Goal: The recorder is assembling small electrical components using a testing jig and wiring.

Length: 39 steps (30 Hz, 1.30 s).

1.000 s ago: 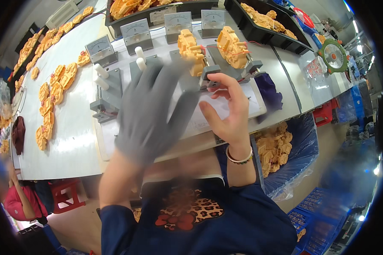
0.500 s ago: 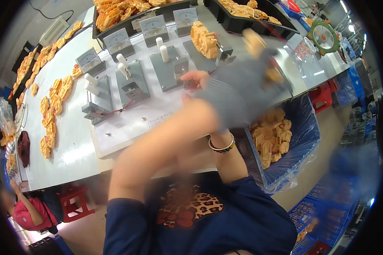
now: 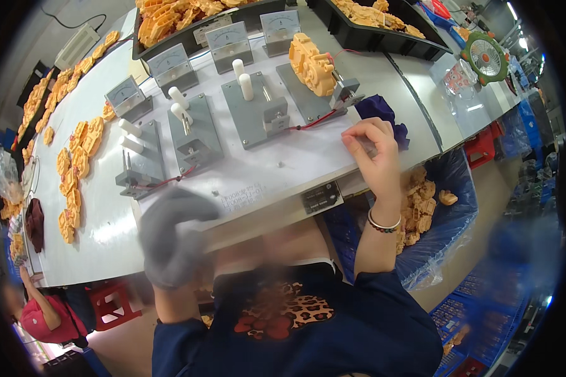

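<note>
Head view: printing (image 3: 244, 196) marks the white board (image 3: 251, 166); left hand (image 3: 176, 234) too blurred to tell its grip, right hand (image 3: 378, 157) loose, empty.

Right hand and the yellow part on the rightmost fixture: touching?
Apart. The head view shows white board and part of the grey fixture between the right hand and the yellow part.

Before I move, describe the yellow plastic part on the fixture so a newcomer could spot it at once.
On the white table, find the row of four grey metal fixtures and go to the rightmost one, nearest the purple cloth. The yellow part sits on it. It is the only such part mounted on a fixture; the other three show bare white pegs.
</note>
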Each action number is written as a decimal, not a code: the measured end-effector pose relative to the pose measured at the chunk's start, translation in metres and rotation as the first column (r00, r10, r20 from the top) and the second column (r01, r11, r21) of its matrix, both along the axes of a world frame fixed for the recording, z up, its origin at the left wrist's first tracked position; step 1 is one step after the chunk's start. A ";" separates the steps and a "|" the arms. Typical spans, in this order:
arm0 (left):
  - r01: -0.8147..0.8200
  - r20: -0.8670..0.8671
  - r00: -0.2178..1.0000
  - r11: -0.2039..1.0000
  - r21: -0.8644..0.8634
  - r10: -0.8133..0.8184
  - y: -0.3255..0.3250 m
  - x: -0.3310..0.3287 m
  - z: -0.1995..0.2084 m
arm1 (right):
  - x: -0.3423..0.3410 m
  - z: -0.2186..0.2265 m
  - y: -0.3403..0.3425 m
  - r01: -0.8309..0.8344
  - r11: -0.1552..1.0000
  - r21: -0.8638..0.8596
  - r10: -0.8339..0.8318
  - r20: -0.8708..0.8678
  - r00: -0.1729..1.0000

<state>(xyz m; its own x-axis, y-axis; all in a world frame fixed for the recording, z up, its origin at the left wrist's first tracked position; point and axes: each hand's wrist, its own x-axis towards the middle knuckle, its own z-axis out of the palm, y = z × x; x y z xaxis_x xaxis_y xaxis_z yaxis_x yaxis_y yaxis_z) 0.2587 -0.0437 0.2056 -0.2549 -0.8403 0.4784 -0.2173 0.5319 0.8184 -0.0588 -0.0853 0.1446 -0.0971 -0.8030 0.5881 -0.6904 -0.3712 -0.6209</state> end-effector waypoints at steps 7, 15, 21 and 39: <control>-0.226 -0.030 0.974 0.973 -0.052 0.225 0.019 0.056 -0.053 | -0.009 -0.003 -0.007 -0.187 0.963 0.195 0.128 0.284 0.950; -0.286 -0.198 0.932 0.951 0.120 0.305 0.012 0.056 -0.050 | -0.002 0.000 -0.009 -0.106 0.979 0.177 0.081 0.140 0.987; -0.295 -0.208 0.922 0.941 0.166 0.326 0.013 0.054 -0.049 | 0.007 -0.012 -0.007 -0.034 0.999 0.021 0.030 0.162 0.986; -0.306 -0.171 0.930 0.943 0.134 0.326 0.014 0.052 -0.047 | -0.006 -0.017 -0.007 -0.163 0.986 -0.028 0.166 0.168 0.972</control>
<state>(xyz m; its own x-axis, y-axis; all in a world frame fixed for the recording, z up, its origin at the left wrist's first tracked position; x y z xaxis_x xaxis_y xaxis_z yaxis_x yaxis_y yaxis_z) 0.3102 -0.0294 0.1587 0.1178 -0.9098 0.3980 -0.1975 0.3713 0.9073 -0.0648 -0.0923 0.1271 -0.0637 -0.8081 0.5855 -0.5043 -0.4802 -0.7177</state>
